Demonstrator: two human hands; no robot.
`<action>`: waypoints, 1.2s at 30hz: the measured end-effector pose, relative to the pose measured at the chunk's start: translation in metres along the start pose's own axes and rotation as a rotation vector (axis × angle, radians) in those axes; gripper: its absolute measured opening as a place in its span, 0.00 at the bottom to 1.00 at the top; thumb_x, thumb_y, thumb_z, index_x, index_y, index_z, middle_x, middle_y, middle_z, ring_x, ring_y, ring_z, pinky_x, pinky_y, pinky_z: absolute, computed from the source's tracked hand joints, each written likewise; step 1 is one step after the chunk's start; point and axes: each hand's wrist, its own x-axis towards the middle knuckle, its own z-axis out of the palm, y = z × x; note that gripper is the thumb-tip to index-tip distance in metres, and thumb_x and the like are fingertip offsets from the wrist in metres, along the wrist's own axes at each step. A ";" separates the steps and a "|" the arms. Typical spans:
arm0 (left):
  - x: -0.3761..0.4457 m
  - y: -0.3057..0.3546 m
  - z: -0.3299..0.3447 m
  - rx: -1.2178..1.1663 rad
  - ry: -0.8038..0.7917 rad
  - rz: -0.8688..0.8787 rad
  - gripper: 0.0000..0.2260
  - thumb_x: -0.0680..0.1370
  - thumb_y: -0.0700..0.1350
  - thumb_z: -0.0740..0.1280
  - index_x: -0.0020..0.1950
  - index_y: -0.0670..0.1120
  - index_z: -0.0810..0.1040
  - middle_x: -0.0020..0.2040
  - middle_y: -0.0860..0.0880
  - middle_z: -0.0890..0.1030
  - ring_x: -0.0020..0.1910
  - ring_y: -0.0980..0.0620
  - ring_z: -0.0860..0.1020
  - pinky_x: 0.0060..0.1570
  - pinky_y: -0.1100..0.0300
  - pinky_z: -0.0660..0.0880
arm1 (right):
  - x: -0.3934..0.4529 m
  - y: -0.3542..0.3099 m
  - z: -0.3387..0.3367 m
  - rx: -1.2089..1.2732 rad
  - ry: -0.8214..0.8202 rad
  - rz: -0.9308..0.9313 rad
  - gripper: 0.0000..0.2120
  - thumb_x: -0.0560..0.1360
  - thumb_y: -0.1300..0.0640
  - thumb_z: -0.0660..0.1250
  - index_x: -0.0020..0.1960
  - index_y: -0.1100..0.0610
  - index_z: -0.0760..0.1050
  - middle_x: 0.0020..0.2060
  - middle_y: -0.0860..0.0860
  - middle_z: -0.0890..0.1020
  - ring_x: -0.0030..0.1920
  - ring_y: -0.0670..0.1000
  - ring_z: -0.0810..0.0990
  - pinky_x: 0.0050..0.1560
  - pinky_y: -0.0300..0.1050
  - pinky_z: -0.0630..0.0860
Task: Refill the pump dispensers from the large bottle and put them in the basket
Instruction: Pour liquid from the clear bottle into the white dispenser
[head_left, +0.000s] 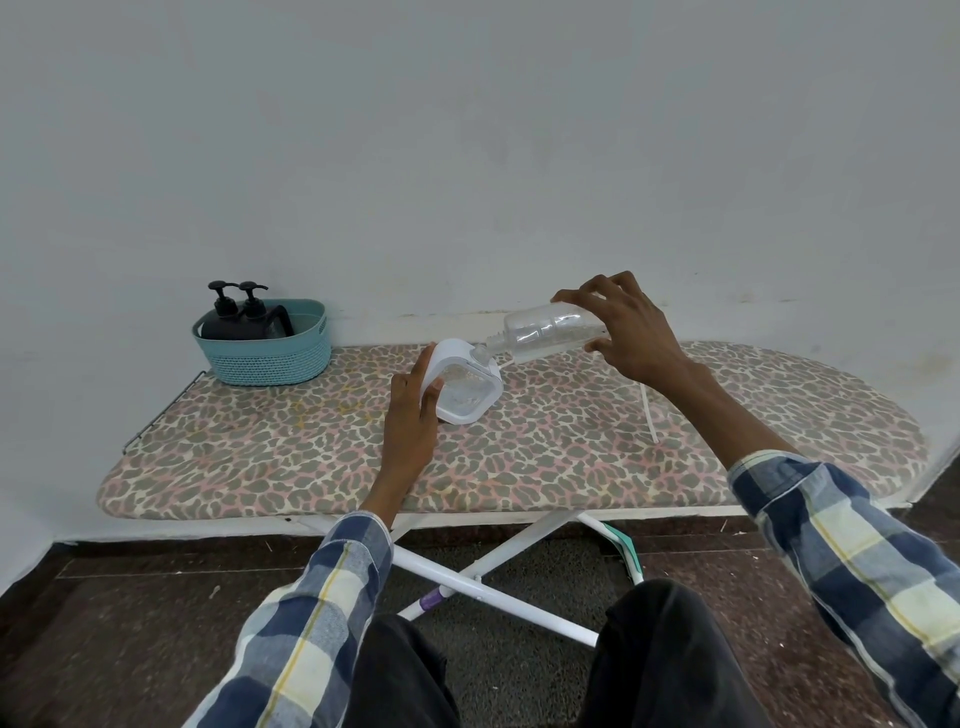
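Pouring from a clear bottle (550, 332), the right hand (631, 332) grips its base end with curled fingers and thumb, holding it almost on its side at about 1 o'clock over the ironing board (291, 462). The bottle's neck points toward 9 o'clock and meets the opening on top of a white dispenser (467, 387), which has a clear window on its front. The left hand (413, 421) grasps that dispenser from its 9 o'clock side, fingers wrapped along the white wall, tilting it slightly while its bottom rests on the leopard-print cover near the middle of the board.

At about 10 o'clock, on the far left end of the board, stands a teal basket (265, 358). Two black pump dispensers (234, 312) stand upright inside it, side by side and touching, pump heads above the rim.

A thin white tube (649, 413) lies on the cover at about 2 o'clock, just beside the right forearm. Both arms wear plaid sleeves (852, 551). The board's white crossed legs (467, 577) stand on a dark floor.
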 end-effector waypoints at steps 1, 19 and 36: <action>0.000 0.001 0.000 0.004 -0.001 0.000 0.23 0.90 0.50 0.56 0.86 0.59 0.61 0.71 0.43 0.71 0.64 0.50 0.75 0.56 0.59 0.70 | 0.000 0.000 0.000 -0.003 -0.001 0.000 0.41 0.68 0.61 0.83 0.75 0.42 0.72 0.66 0.48 0.76 0.67 0.56 0.69 0.52 0.55 0.80; 0.001 0.000 0.000 0.010 0.005 0.009 0.23 0.90 0.50 0.56 0.86 0.58 0.61 0.71 0.43 0.71 0.62 0.51 0.74 0.56 0.58 0.71 | 0.001 0.000 -0.001 -0.022 -0.004 -0.009 0.41 0.69 0.61 0.83 0.75 0.41 0.71 0.66 0.48 0.76 0.68 0.57 0.69 0.53 0.56 0.80; 0.003 -0.008 0.002 -0.011 0.006 -0.010 0.22 0.90 0.54 0.55 0.85 0.61 0.61 0.76 0.45 0.71 0.65 0.57 0.70 0.60 0.59 0.69 | -0.004 0.005 0.016 0.005 -0.038 0.034 0.41 0.70 0.58 0.83 0.77 0.41 0.69 0.67 0.49 0.75 0.67 0.58 0.69 0.60 0.60 0.75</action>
